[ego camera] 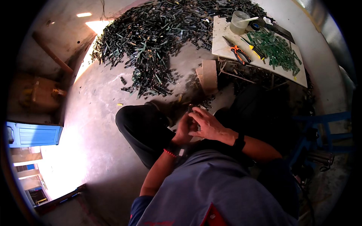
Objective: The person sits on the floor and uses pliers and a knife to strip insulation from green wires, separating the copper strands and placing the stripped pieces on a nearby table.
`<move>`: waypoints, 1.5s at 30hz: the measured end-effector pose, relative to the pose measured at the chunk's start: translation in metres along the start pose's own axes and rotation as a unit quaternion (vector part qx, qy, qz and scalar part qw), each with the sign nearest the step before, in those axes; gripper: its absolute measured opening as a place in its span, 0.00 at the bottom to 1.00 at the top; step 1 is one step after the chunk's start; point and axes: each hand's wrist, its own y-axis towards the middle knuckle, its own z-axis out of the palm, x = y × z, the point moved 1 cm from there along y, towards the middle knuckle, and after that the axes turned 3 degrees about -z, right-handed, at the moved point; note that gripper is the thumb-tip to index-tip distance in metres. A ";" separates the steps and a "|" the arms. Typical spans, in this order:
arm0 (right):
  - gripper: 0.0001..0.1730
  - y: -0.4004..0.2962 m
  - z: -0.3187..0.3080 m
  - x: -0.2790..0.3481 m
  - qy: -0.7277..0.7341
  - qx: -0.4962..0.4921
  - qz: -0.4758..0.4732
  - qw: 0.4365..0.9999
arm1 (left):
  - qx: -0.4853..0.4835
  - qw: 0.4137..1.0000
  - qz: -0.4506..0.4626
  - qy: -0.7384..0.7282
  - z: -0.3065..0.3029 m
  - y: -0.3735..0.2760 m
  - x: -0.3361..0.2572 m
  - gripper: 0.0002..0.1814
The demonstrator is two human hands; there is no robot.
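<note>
Both hands meet over my lap. My left hand (183,128) has its fingers curled around a small dark piece (190,107), whose tip shows above the fingertips. From the right, my right hand (212,124) reaches across, its fingers and thumb closing about the same piece. Most of that piece is hidden by the fingers, so its exact kind cannot be made out. Ahead of my feet, a large heap of dark narrow strips (158,36), with the look of circuit-board modules, covers the floor.
At the upper right, a low white board (223,46) carries long-nose pliers (237,52), a yellow-black screwdriver (254,48), a cloudy plastic cup (238,25), a blue tape roll (255,26) and green circuit-board strips (274,50). Cardboard (209,76) stands beside it. A blue chair (328,130) is at right.
</note>
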 end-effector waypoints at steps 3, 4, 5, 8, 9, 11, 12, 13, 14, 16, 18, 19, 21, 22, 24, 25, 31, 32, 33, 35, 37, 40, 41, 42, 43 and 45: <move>0.41 -0.001 0.003 0.001 -0.003 -0.002 -0.002 1.000 | 0.000 0.997 0.029 0.068 0.005 -0.008 -0.003 0.19; 0.41 -0.001 0.004 0.003 0.006 0.000 0.002 1.000 | -0.006 0.999 0.018 0.051 0.003 -0.005 -0.001 0.19; 0.41 0.000 0.005 0.005 0.014 0.001 0.006 1.000 | -0.012 0.999 0.006 0.034 -0.001 -0.003 0.000 0.19; 0.40 0.000 0.004 0.013 0.034 -0.006 0.021 0.999 | 0.133 0.991 0.002 -0.009 -0.026 0.009 0.002 0.18; 0.39 0.000 0.005 0.015 0.032 -0.015 0.023 0.999 | 0.144 0.990 0.003 0.000 -0.026 0.008 0.001 0.19; 0.37 -0.001 0.011 0.014 -0.003 -0.036 0.008 0.999 | 0.165 0.986 0.005 0.018 -0.023 0.005 -0.002 0.20; 0.37 -0.002 0.013 0.012 -0.021 -0.047 0.002 0.999 | 0.126 0.986 0.061 0.096 -0.018 0.001 -0.002 0.21; 0.36 -0.002 0.015 0.010 -0.025 -0.051 -0.009 0.998 | 0.084 0.975 0.116 0.172 -0.008 -0.004 0.000 0.21; 0.35 -0.002 0.016 0.009 -0.028 -0.056 -0.021 0.998 | 0.074 0.973 0.130 0.177 -0.005 -0.005 0.001 0.22; 0.32 -0.003 0.017 0.008 -0.046 -0.071 -0.047 0.995 | 0.081 0.983 0.119 0.115 -0.002 -0.004 0.002 0.23; 0.30 -0.005 0.019 0.008 -0.077 -0.092 -0.075 0.990 | 0.074 0.994 0.073 0.031 0.005 -0.005 0.000 0.25; 0.27 -0.005 0.020 0.005 -0.072 -0.108 -0.078 0.988 | 0.048 0.997 0.053 0.013 0.013 -0.010 -0.001 0.26; 0.21 -0.003 0.022 -0.001 -0.061 -0.140 -0.086 0.985 | 0.050 0.998 0.020 0.021 0.008 -0.010 -0.001 0.28; 0.18 -0.003 0.020 -0.001 0.017 -0.122 -0.011 0.992 | 0.078 0.996 0.007 0.045 -0.008 -0.004 -0.001 0.29; 0.14 -0.004 0.013 -0.003 0.170 -0.084 0.142 0.971 | 0.075 0.995 -0.008 0.062 -0.015 -0.001 0.000 0.31; 0.14 -0.004 0.018 -0.015 0.192 -0.136 0.134 0.963 | 0.044 0.998 -0.009 0.054 -0.008 -0.005 0.000 0.32; 0.21 0.001 -0.011 -0.044 0.540 -0.159 0.219 0.797 | -0.017 0.998 0.001 0.052 -0.002 -0.010 -0.002 0.33; 0.21 -0.001 -0.017 -0.050 0.547 -0.135 0.223 0.796 | -0.016 0.998 0.010 0.065 -0.001 -0.011 -0.002 0.32; 0.21 -0.003 -0.021 -0.054 0.555 -0.111 0.227 0.793 | -0.017 0.997 0.018 0.079 0.000 -0.012 -0.002 0.32; 0.20 -0.005 -0.027 -0.058 0.563 -0.076 0.241 0.787 | -0.016 0.998 0.011 0.054 0.001 -0.011 -0.002 0.30; 0.20 -0.005 -0.029 -0.057 0.564 -0.052 0.263 0.781 | -0.022 0.998 0.003 0.058 0.003 -0.010 -0.001 0.28; 0.19 -0.005 -0.021 -0.055 0.549 0.014 0.267 0.792 | -0.041 0.994 -0.013 0.102 0.009 -0.011 -0.003 0.25; 0.19 -0.004 -0.018 -0.053 0.539 0.019 0.268 0.798 | -0.051 0.993 -0.018 0.110 0.011 -0.012 -0.002 0.24; 0.19 -0.002 -0.015 -0.050 0.531 0.025 0.269 0.804 | -0.061 0.991 -0.023 0.117 0.011 -0.012 -0.002 0.23; 0.19 -0.001 -0.012 -0.048 0.522 0.031 0.269 0.809 | -0.060 0.990 -0.019 0.127 0.011 -0.012 -0.001 0.23; 0.18 0.002 -0.009 -0.045 0.523 0.018 0.277 0.806 | -0.055 0.988 -0.010 0.147 0.010 -0.012 0.000 0.21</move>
